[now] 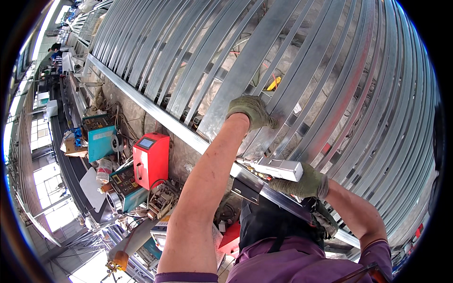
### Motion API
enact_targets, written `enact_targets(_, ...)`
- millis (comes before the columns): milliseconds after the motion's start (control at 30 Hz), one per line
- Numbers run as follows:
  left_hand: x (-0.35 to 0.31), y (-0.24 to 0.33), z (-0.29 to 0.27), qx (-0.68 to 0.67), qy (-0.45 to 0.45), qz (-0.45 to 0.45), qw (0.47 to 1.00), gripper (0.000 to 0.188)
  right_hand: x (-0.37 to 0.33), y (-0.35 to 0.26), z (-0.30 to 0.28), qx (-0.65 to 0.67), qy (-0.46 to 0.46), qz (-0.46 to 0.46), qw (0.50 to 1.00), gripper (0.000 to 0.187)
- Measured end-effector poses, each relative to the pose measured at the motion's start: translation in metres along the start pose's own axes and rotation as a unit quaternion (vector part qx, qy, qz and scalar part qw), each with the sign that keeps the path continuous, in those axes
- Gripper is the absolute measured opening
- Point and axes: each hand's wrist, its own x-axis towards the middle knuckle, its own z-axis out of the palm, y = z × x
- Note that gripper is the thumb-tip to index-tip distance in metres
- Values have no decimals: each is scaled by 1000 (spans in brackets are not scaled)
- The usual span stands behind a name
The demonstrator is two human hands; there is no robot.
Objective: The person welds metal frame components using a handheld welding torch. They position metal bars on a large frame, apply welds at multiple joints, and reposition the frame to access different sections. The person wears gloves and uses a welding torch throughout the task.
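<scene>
My left hand (250, 112), in an olive-green work glove, lies on the flat metal bars (245, 89). Its fingers look curled over a bar's edge, though their tips are hidden under the hand. Nearer my body, my gloved right hand (304, 183) is wrapped round a boxy silver hand-held welding gun (278, 168). The gun's narrow front end points left, close to where the bars meet the long metal rail (146, 107). Many parallel silver bars fan away from that rail, with narrow gaps between them.
Left of the rail stand a red machine with a small screen (151, 158), a teal welding machine (100, 137) and another teal unit (130, 188) among loose cables. A gas cylinder (137, 243) lies at lower left. Something yellow (273, 83) shows between the bars.
</scene>
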Motion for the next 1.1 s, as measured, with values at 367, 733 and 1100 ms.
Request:
enact_targets(367, 1, -2, 5, 2, 22, 0, 1000, 85, -2, 2, -1, 21, -9, 32, 999, 55)
enact_targets(733, 7, -4, 5, -9, 6, -3, 1000, 88, -8, -2, 0, 28, 2, 15, 999, 55)
enact_targets(1100, 6, -3, 5, -9, 15, 16, 1000, 97, -12, -2, -2, -17, 11, -8, 1000, 57)
